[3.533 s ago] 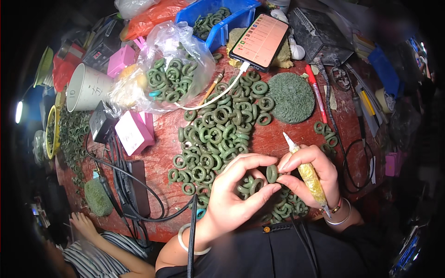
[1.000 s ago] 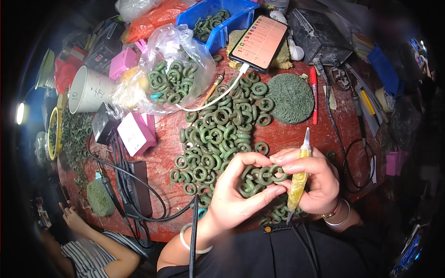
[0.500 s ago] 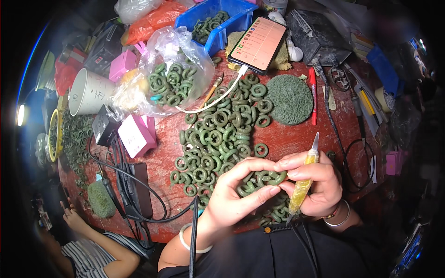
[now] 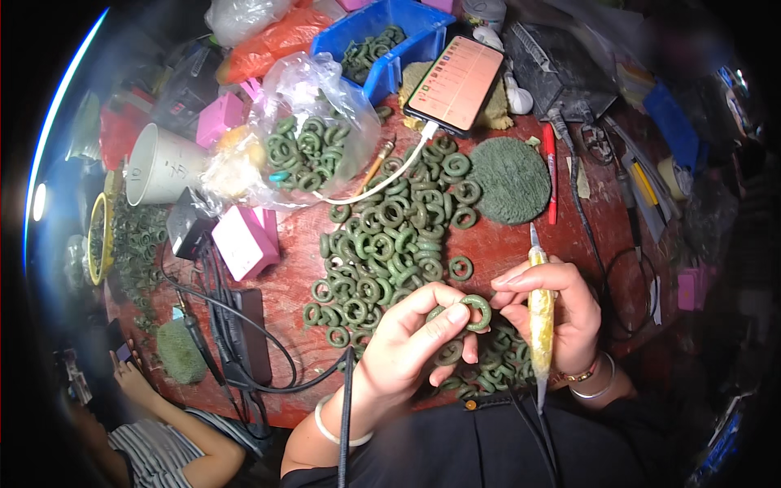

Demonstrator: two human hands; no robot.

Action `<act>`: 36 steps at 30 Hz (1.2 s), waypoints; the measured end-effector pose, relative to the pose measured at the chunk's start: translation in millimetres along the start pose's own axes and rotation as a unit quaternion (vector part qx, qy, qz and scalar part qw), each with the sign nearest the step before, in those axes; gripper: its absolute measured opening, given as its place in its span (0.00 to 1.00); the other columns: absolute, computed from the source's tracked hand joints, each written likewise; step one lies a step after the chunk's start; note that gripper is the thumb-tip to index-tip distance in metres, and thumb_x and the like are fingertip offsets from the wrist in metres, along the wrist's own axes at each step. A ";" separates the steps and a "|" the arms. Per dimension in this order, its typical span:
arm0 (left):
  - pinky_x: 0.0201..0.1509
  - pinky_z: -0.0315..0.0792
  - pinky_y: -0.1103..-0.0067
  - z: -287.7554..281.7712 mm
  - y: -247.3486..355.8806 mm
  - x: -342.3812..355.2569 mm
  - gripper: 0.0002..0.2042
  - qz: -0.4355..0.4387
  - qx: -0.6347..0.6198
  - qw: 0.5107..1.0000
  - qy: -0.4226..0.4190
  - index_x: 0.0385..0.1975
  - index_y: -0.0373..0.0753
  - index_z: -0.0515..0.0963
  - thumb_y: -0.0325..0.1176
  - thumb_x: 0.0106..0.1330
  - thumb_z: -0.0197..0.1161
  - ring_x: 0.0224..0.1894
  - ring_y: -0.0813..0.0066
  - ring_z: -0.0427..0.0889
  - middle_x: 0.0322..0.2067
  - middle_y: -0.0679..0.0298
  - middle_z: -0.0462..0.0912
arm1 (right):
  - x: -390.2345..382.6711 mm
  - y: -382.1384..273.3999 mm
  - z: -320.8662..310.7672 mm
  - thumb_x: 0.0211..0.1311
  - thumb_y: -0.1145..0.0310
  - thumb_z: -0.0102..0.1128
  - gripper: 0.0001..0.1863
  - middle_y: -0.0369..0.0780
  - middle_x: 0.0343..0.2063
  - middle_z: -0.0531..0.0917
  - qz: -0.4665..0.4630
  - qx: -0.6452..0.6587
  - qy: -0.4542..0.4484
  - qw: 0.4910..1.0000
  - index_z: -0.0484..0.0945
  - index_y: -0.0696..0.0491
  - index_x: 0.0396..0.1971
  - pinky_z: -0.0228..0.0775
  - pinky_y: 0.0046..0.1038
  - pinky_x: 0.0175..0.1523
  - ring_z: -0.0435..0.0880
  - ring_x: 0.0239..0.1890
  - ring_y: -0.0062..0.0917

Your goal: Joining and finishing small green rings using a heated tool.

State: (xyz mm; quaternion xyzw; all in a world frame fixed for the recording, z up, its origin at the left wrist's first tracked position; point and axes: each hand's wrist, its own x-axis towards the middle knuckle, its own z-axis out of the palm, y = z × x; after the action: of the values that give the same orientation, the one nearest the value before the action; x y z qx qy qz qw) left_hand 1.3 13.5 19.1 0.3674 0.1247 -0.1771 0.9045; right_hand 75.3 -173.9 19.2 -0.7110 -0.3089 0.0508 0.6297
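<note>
My left hand (image 4: 411, 346) pinches a green stone ring (image 4: 475, 312) between thumb and fingers, just above the near edge of the red table (image 4: 285, 281). My right hand (image 4: 561, 313) grips a yellow pen-shaped tool (image 4: 539, 305), tip pointing away from me, and its fingertips touch the same ring. Under both hands lies a small heap of green rings (image 4: 488, 366). A large pile of green rings (image 4: 390, 244) spreads over the table's middle.
A clear bag of rings (image 4: 305, 150), a blue bin (image 4: 390, 41), a phone (image 4: 455, 81) on a cable, a round green pad (image 4: 508, 179), pink boxes (image 4: 244, 240), a white cup (image 4: 163, 167), black cables (image 4: 228, 325). Another person sits lower left (image 4: 154, 423).
The yellow tool swung from pointing down-left across the ring to upright, tip away from me. My left hand turned the ring and lifted it slightly between the fingers.
</note>
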 end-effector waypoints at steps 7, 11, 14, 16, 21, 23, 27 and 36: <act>0.22 0.71 0.88 1.0 68.5 23.2 0.08 0.138 -0.249 0.948 0.141 0.42 0.38 0.72 0.35 0.72 0.56 0.30 0.80 0.78 0.35 0.62 0.80 | -5.4 0.1 -4.2 0.56 0.84 0.65 0.13 0.40 0.36 0.82 0.071 -0.003 0.027 0.997 0.76 0.59 0.41 0.75 0.21 0.41 0.82 0.35 0.19; 0.65 0.71 0.57 -40.1 113.3 56.0 0.19 0.331 -0.326 0.856 0.227 0.56 0.21 0.59 0.30 0.73 0.50 0.58 0.40 0.68 0.56 0.36 0.64 | -2.2 -2.5 0.7 0.56 0.83 0.65 0.14 0.40 0.36 0.83 0.049 0.021 0.012 0.998 0.76 0.59 0.42 0.75 0.21 0.41 0.83 0.35 0.20; 0.70 0.63 0.54 -70.3 129.0 60.3 0.28 0.281 -0.250 0.925 0.045 0.68 0.23 0.46 0.34 0.75 0.45 0.70 0.33 0.46 0.68 0.34 0.45 | -1.4 -1.2 -2.2 0.56 0.83 0.66 0.14 0.41 0.37 0.82 0.042 0.022 -0.006 0.999 0.75 0.59 0.42 0.76 0.22 0.42 0.83 0.35 0.21; 0.71 0.62 0.54 -69.2 141.6 58.5 0.30 0.203 -0.370 0.906 0.017 0.69 0.25 0.42 0.32 0.74 0.45 0.71 0.33 0.45 0.69 0.35 0.40 | -1.4 -0.3 -4.7 0.56 0.83 0.66 0.15 0.41 0.38 0.82 0.039 0.010 -0.006 0.999 0.76 0.59 0.42 0.76 0.22 0.42 0.83 0.35 0.20; 0.71 0.61 0.53 -66.9 146.1 56.6 0.32 0.178 -0.394 0.901 -0.022 0.71 0.30 0.35 0.31 0.74 0.44 0.71 0.31 0.42 0.70 0.36 0.32 | -2.1 -2.3 -4.5 0.59 0.81 0.64 0.12 0.41 0.37 0.83 0.045 0.002 0.010 0.999 0.76 0.59 0.42 0.76 0.21 0.40 0.83 0.33 0.19; 0.69 0.65 0.56 -45.4 141.8 47.6 0.27 0.236 -0.317 0.916 0.071 0.64 0.24 0.46 0.29 0.72 0.47 0.65 0.36 0.57 0.64 0.36 0.50 | -3.1 -5.3 -3.3 0.63 0.79 0.61 0.09 0.40 0.35 0.83 0.175 0.133 0.053 0.974 0.75 0.59 0.43 0.75 0.20 0.38 0.83 0.32 0.19; 0.61 0.74 0.61 3.5 86.1 45.8 0.20 0.330 -0.013 0.923 0.196 0.61 0.28 0.63 0.30 0.73 0.49 0.54 0.48 0.78 0.53 0.38 0.73 | 2.0 5.1 -10.3 0.65 0.79 0.58 0.05 0.40 0.33 0.84 0.168 -0.025 0.058 0.984 0.77 0.58 0.40 0.75 0.20 0.34 0.82 0.29 0.16; 0.24 0.72 0.87 7.9 -9.7 14.6 0.07 0.231 0.187 0.937 0.186 0.46 0.32 0.72 0.25 0.72 0.53 0.24 0.83 0.76 0.32 0.60 0.80 | 21.8 21.5 9.4 0.53 0.78 0.59 0.11 0.42 0.35 0.80 -0.093 -0.271 -0.138 0.948 0.77 0.56 0.38 0.73 0.34 0.45 0.79 0.40 0.37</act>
State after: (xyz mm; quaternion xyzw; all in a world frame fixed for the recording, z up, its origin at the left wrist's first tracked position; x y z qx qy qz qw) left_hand 11.4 -1.9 13.4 0.5750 0.1671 0.0880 0.7960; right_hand 96.5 -155.2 4.2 -0.8091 -0.4595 0.0041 0.3665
